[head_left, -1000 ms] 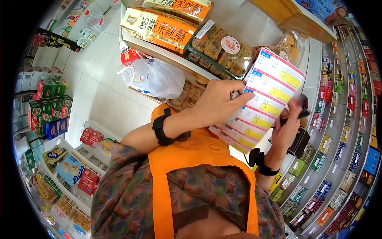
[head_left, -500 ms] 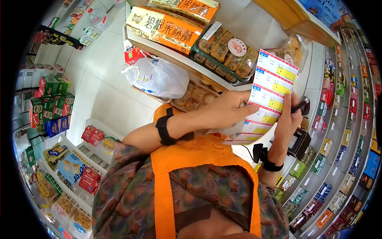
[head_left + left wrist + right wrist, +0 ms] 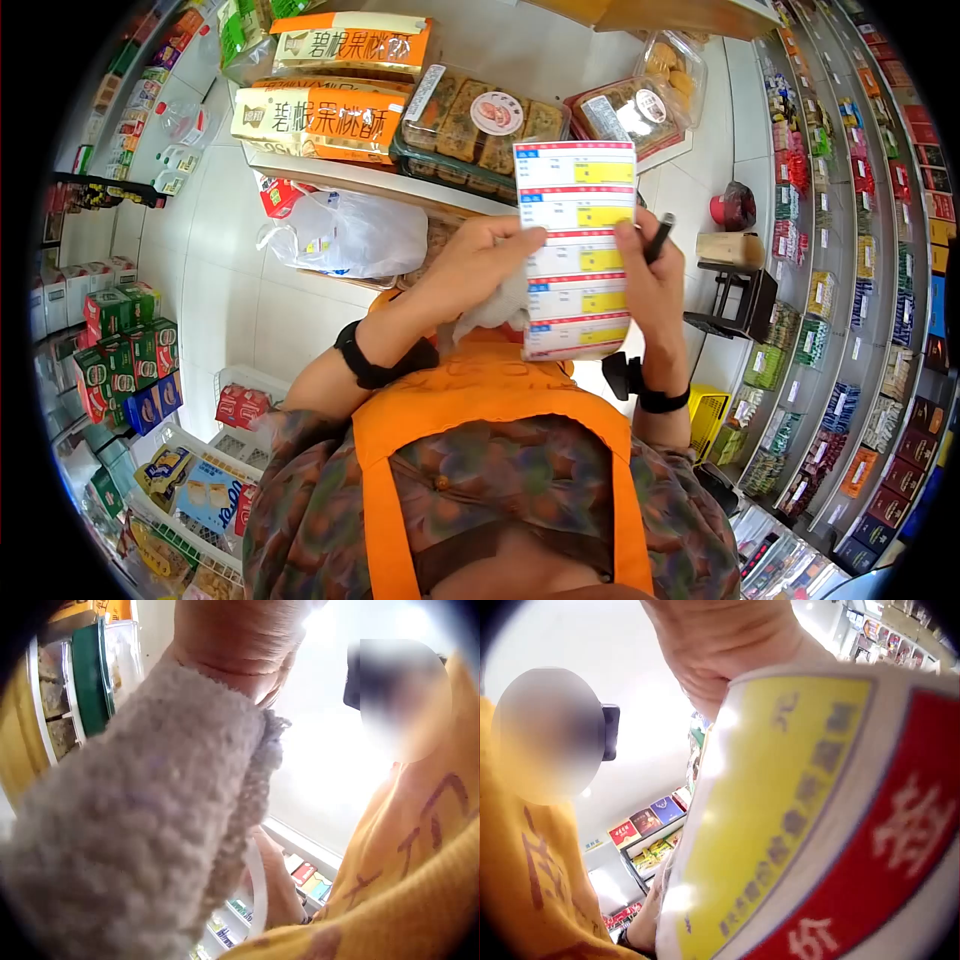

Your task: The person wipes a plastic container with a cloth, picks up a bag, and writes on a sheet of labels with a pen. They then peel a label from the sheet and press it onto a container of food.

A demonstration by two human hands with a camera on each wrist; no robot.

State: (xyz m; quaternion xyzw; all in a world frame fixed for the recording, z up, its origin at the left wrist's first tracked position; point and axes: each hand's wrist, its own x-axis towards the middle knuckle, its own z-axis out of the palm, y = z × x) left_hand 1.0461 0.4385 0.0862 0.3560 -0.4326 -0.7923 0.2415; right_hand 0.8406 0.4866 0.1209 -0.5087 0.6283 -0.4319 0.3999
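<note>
A stack of printed price-label sheets point(image 3: 577, 265), white with red, blue and yellow blocks, is held upright before the chest. My left hand point(image 3: 487, 262) pinches its left edge with the thumb on top. The same hand holds a grey fluffy cloth point(image 3: 495, 312), which fills much of the left wrist view. On the other edge my right hand point(image 3: 655, 290) grips the labels, thumb on the front. A black pen point(image 3: 659, 238) sticks up from between the right fingers. Close up in the right wrist view is a curved label point(image 3: 780, 795).
Ahead is a display stand with orange-and-cream pastry packs point(image 3: 315, 122), a clear box of pastries point(image 3: 485, 120) and a smaller box point(image 3: 630, 112). A white plastic bag point(image 3: 350, 232) lies below it. Shelves of small packets point(image 3: 865, 290) run along the right; green-and-red boxes point(image 3: 128, 345) stand left.
The labels have swung from a tilt to nearly straight and moved left, in front of the chest. My right hand has settled on their right edge. The head view has turned, shifting the stand left.
</note>
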